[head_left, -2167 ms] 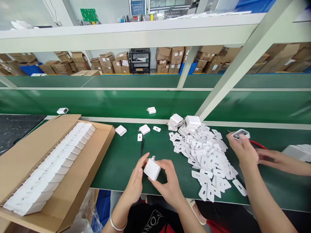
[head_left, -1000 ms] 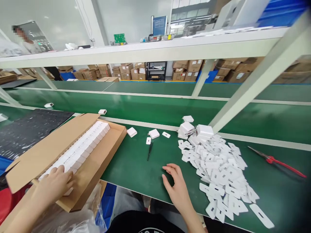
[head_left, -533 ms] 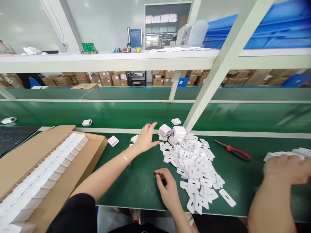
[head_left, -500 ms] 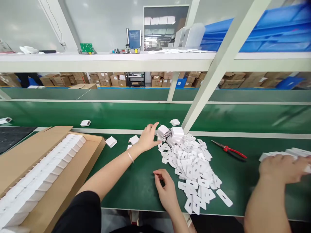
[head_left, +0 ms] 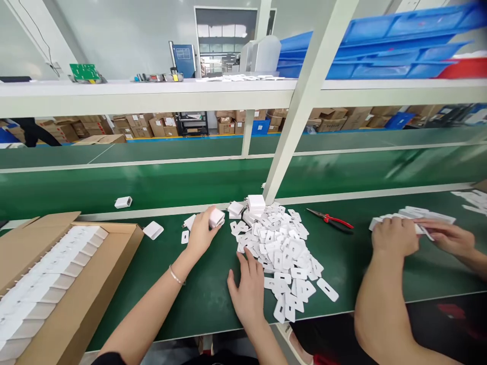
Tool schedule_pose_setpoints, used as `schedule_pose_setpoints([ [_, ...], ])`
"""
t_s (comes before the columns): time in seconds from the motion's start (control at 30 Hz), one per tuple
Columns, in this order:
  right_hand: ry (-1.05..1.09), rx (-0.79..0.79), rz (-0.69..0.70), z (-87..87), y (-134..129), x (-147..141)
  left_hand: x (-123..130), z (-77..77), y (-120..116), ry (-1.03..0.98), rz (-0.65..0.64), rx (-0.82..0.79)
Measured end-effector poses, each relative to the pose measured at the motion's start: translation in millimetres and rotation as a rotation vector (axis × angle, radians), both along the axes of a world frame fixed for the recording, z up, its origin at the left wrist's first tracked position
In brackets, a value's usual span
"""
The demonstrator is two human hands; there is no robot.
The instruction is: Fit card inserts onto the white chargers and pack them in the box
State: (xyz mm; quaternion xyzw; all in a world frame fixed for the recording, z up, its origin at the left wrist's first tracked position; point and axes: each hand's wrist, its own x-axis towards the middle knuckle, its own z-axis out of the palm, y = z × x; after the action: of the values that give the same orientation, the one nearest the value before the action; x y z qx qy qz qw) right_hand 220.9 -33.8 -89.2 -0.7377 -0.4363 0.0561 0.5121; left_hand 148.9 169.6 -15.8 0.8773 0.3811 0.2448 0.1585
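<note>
Clamped between the fingers and thumb of the left hand [head_left: 201, 232] is a white charger block [head_left: 216, 218], held just above the green bench mat [head_left: 190, 284], at the left edge of the heap of white plastic tabs [head_left: 281, 253]. Right hand [head_left: 246, 290] is laid flat and open on the mat, fingers spread, fingertips touching the near left fringe of the heap; nothing is held in it. More charger blocks [head_left: 255, 203] are stacked at the far side of the heap, against the foot of a slanted white post [head_left: 304, 96]. A single tab [head_left: 185, 236] is seen just left of the left hand, and a lone charger [head_left: 152, 229] further left, near the corner of the cardboard box [head_left: 87, 299]. Rows of white chargers [head_left: 49, 274] are packed inside the box. Another charger [head_left: 123, 202] is noted on the conveyor belt [head_left: 171, 185] beyond. Red-handled pliers [head_left: 330, 220] lie right of the heap. At far right, a co-worker's hands [head_left: 395, 235] are pressed on a flat stack of white pieces [head_left: 429, 215].
</note>
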Motion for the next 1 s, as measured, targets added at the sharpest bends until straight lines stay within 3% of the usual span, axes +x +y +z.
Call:
schedule_pose_setpoints([
  [0.2,-0.14,-0.114,0.063,-4.8,18,1,-56,-15.0,-21,0.081,0.046,0.057],
  [0.37,-0.272,-0.188,0.209,5.2,11,-12,-69,-10.7,-29,0.02,0.039,0.079],
  [0.47,-0.326,-0.193,0.177,9.4,11,-6,-74,-2.1,-32,-0.032,0.03,0.039],
  [0.6,-0.437,-0.269,0.07,8.1,21,15,-81,17.5,-48,-0.318,-0.023,-0.255],
  [0.7,-0.472,-0.32,0.143,5.9,26,20,-85,34.1,-70,-0.554,-0.094,-0.472],
  [0.83,-0.492,-0.24,0.287,5.9,23,2,-88,48.9,-96,-0.678,-0.143,-0.561],
  [1.0,-0.497,-0.137,0.382,8.0,18,-14,-95,54.1,-113,-0.719,-0.115,-0.635],
])
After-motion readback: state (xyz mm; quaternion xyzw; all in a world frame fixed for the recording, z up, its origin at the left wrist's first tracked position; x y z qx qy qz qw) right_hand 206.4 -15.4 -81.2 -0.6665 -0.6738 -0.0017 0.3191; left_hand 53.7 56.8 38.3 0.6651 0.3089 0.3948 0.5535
